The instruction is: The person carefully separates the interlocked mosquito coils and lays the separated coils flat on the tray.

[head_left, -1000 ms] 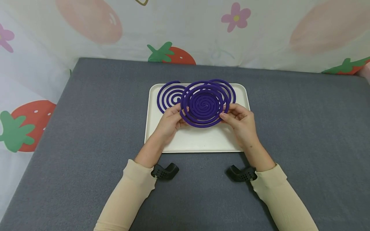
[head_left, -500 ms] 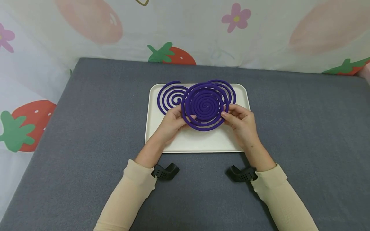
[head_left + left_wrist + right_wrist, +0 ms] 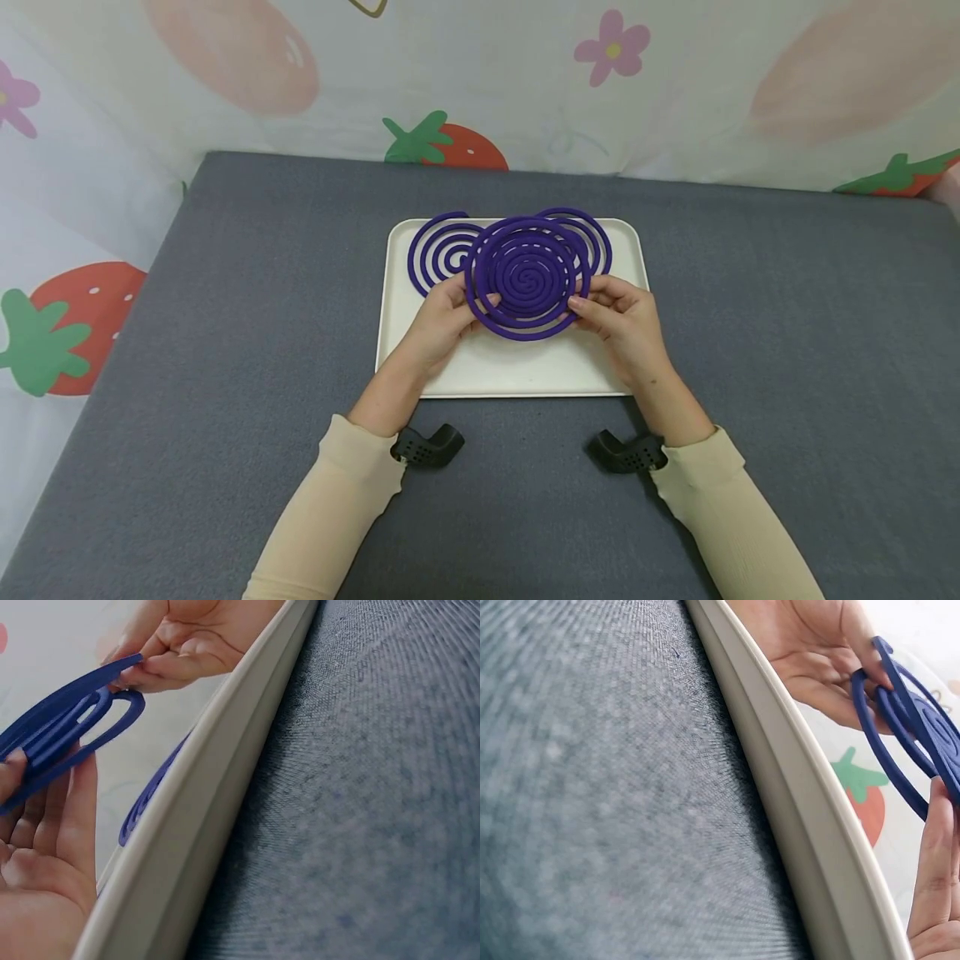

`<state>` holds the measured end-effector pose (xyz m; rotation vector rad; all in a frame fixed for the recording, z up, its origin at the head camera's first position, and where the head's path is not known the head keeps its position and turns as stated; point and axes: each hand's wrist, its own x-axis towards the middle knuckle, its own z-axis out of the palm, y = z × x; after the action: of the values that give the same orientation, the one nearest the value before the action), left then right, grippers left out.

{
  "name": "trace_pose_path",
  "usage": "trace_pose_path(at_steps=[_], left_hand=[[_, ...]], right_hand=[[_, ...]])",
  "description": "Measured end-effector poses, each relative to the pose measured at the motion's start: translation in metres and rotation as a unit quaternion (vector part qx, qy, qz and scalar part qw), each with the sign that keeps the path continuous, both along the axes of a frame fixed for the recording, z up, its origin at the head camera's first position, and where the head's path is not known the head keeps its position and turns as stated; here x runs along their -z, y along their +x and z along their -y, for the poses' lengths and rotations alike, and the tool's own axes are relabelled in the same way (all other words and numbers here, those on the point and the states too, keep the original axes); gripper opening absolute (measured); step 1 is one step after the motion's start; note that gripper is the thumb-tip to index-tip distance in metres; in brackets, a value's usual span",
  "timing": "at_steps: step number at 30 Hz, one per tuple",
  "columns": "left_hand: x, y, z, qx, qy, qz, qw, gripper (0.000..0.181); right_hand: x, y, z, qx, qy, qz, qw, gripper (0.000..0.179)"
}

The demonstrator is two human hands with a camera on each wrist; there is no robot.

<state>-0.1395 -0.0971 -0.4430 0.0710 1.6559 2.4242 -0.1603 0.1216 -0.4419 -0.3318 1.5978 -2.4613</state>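
Observation:
A pair of purple mosquito coils [image 3: 527, 282] is held above the white tray, their windings overlapping. My left hand [image 3: 441, 321] pinches the left rim, thumb in front and fingers behind. The right hand [image 3: 624, 323] pinches the right rim the same way. In the left wrist view the coils [image 3: 64, 712] tilt, with some windings spread apart from the rest. The right wrist view also shows gaps between the layers of the coils [image 3: 907, 712]. On the tray behind lie a left coil [image 3: 412, 254] and a right coil [image 3: 606, 244], both partly hidden.
The white rectangular tray [image 3: 525, 375] rests on a grey cloth-covered table [image 3: 787, 350]. Its raised rim [image 3: 187, 795] runs close beside the wrists. A printed curtain [image 3: 697, 92] hangs behind the table. Each wrist wears a black camera mount [image 3: 431, 447].
The held coils have dropped slightly toward me and shifted a little left in the last half second. Both hands keep their pinch on the rim, with the left thumb moved a little lower.

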Motion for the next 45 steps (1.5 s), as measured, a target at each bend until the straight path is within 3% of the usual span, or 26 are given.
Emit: trace_pose_path(at_steps=[6, 14, 20, 26, 37, 45], left_hand=[[-0.0008, 0.001, -0.0017, -0.002, -0.003, 0.003, 1.0, 0.03], [-0.0011, -0.0007, -0.0018, -0.051, 0.026, 0.012, 0.9983, 0.018], [-0.0008, -0.0012, -0.0014, -0.038, 0.031, 0.016, 0.9987, 0.021], [-0.0011, 0.0, -0.0025, -0.012, 0.028, 0.013, 0.9994, 0.02], [-0.0024, 0.0006, -0.0023, -0.016, 0.018, 0.014, 0.9996, 0.018], [-0.0023, 0.0008, -0.0033, -0.016, -0.02, 0.0, 0.9997, 0.013]], right_hand=[[0.0013, -0.0004, -0.0002, -0.004, 0.011, -0.005, 0.9999, 0.036], [0.0012, -0.0001, 0.0008, -0.005, 0.025, -0.023, 0.9994, 0.036], [-0.0002, 0.0006, 0.0008, -0.002, 0.025, -0.025, 0.9994, 0.035], [-0.0021, 0.0008, 0.0035, 0.04, 0.053, -0.02, 0.9976, 0.03], [-0.0035, 0.0007, 0.0057, 0.115, 0.104, -0.023, 0.9876, 0.024], [-0.0062, 0.0007, 0.0028, 0.119, 0.128, -0.021, 0.9844, 0.017]])
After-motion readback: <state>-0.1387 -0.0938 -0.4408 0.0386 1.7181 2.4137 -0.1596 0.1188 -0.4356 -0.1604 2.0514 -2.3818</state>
